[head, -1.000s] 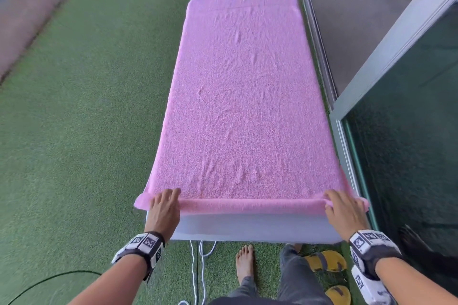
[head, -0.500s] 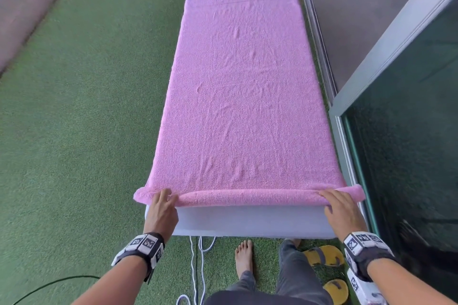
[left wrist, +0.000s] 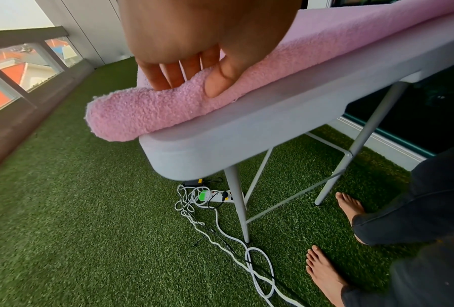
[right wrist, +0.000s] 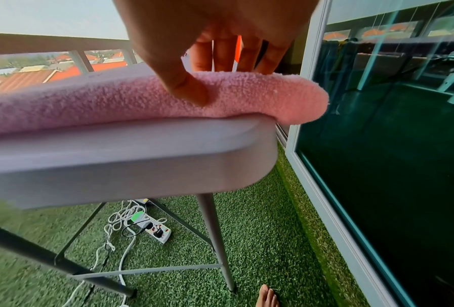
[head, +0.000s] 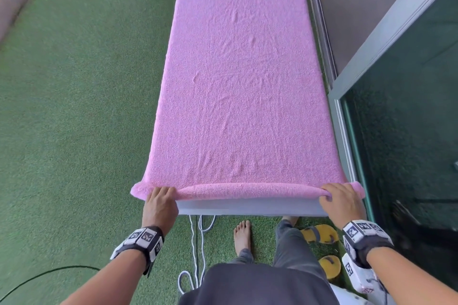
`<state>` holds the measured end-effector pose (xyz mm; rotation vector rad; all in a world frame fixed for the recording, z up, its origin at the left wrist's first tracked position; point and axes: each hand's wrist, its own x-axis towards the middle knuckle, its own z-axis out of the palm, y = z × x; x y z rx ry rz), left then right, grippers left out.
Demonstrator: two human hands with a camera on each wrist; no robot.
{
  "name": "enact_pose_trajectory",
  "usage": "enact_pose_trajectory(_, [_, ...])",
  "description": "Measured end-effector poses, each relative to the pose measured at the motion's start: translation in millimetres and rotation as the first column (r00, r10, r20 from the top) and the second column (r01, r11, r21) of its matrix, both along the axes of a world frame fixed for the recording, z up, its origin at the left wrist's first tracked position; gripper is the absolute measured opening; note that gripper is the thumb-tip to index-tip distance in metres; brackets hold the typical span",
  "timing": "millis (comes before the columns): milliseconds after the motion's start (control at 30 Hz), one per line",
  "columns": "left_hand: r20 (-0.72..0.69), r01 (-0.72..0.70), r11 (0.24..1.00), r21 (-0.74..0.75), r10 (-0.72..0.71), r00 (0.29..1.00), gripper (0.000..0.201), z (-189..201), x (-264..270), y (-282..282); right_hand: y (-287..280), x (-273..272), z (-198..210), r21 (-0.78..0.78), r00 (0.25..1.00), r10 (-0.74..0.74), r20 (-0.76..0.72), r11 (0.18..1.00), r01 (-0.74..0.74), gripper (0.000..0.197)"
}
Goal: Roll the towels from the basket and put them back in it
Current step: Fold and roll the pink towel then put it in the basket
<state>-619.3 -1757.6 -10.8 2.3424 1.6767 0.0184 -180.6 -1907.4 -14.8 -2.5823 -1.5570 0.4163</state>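
Note:
A pink towel (head: pixel 238 82) lies spread flat over the whole white folding table (head: pixel 247 208). Its near edge is turned into a thin roll (head: pixel 247 192) along the table's front. My left hand (head: pixel 161 202) holds the roll's left end (left wrist: pixel 131 116), fingers over the top and thumb (left wrist: pixel 220 83) against its near side. My right hand (head: pixel 342 202) grips the right end (right wrist: pixel 286 99) the same way, thumb (right wrist: pixel 191 93) in front and fingers behind. Both ends of the roll stick out past the table corners. No basket is in view.
Green artificial turf (head: pixel 74 106) covers the floor. A glass sliding door (head: pixel 409 131) and its frame run close along the table's right side. White cables and a power strip (left wrist: pixel 220 197) lie under the table. My bare feet and yellow sandals (head: pixel 319 234) are at the near end.
The folded near edge has been turned over into a thicker roll and has moved a little farther up the table, both hands moving with it.

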Motion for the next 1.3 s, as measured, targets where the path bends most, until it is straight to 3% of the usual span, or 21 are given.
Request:
enact_pose_trajectory(100, [-0.002,0.0,1.0,-0.024,0.0,1.0,0.019,-2,-7,-5,-10,0,2,-0.11,0.999,0.029,0.038,0.994,-0.024,0.021])
enact_pose_trajectory(233, [0.025,-0.043,0.998,0.044,0.042,0.999,0.012,-3,-8,7,-11,6,7,0.024,0.997,-0.019,0.072,1.0,0.017,0.027])
enact_pose_trajectory(333, [-0.028,-0.033,0.996,0.081,0.036,0.999,0.026,-3,-4,11,-7,-1,8,0.059,0.998,0.056,0.011,0.997,-0.056,0.028])
enact_pose_trajectory(433, [-0.015,-0.032,0.998,0.063,0.033,0.999,0.039,-7,-1,6,-9,-10,0,-0.024,0.991,0.129,-0.044,0.991,-0.13,0.025])
enact_pose_trajectory(533, [-0.09,-0.06,0.998,0.035,0.063,0.994,0.042,-7,2,2,-11,-10,-1,-0.07,0.99,0.133,-0.053,0.988,-0.137,0.043])
enact_pose_trajectory(733, [-0.122,0.008,1.0,-0.01,-0.009,0.992,0.045,-10,-2,-5,-6,-10,1,-0.04,0.99,0.111,-0.084,0.993,-0.115,0.044])
enact_pose_trajectory(867, [-0.061,0.026,1.0,-0.012,-0.026,0.998,0.032,-10,-6,3,1,-11,6,-0.029,0.993,0.064,-0.1,0.997,-0.067,0.036])
enact_pose_trajectory(933, [-0.036,0.043,0.999,-0.029,-0.044,0.998,0.016,-7,-5,7,6,-6,12,-0.091,0.992,0.09,-0.091,0.991,-0.099,0.026])
enact_pose_trajectory(967, [-0.02,0.053,0.998,-0.023,-0.054,0.998,0.006,-4,-3,10,10,-3,13,-0.142,0.989,0.128,-0.078,0.98,-0.138,0.031])
enact_pose_trajectory(1033, [-0.008,0.061,0.995,-0.073,-0.061,0.998,0.016,-2,0,18,17,5,14,-0.189,0.987,0.136,-0.081,0.971,-0.149,0.037])
enact_pose_trajectory(1133, [0.035,0.046,0.999,-0.007,-0.046,0.998,0.016,-5,3,30,20,11,9,0.016,0.993,0.106,-0.045,0.994,-0.106,0.043])
enact_pose_trajectory(1167, [0.039,0.033,0.999,0.021,-0.034,0.999,0.027,-10,2,31,17,9,6,0.021,0.993,0.108,-0.04,0.994,-0.108,0.046])
enact_pose_trajectory(1300, [0.089,0.124,0.992,0.014,-0.125,0.988,0.048,-24,4,2,-15,-3,-12,-0.157,0.977,0.205,-0.05,0.965,-0.211,0.054])
